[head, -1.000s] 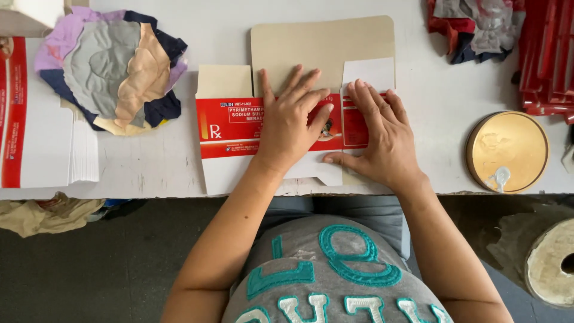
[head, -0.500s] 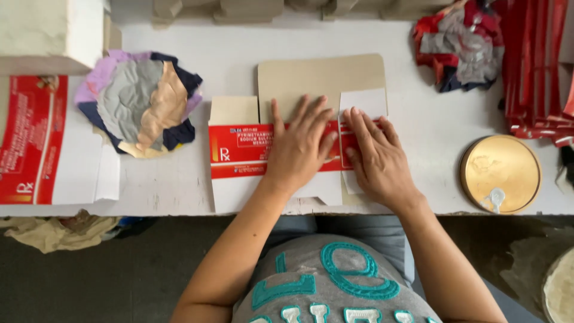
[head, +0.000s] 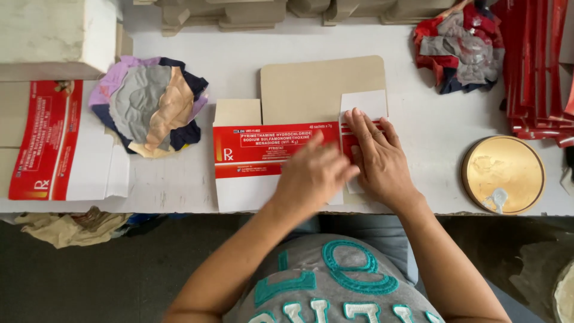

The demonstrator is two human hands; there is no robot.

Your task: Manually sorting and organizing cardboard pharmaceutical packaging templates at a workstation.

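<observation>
Right now both my hands lie on a flattened red-and-white carton (head: 272, 157) at the near edge of the white worktop (head: 430, 128), dead centre in front of me. My right hand (head: 378, 157) is spread flat, palm down, pressing the carton's right end with fingers pointing toward twelve o'clock. My left hand (head: 314, 173) rests just beside it at nine o'clock, touching it, fingers loosely curled over the red panel — blurred, so I cannot tell whether it pinches anything. A plain brown flap (head: 323, 87) sticks out from the carton toward twelve. At three o'clock, well apart, sits a round gold tin lid (head: 503, 173); at ten o'clock a heap of rags (head: 149, 104); at nine another flat carton (head: 54, 140); at one o'clock a second pile of rags (head: 460, 45).
</observation>
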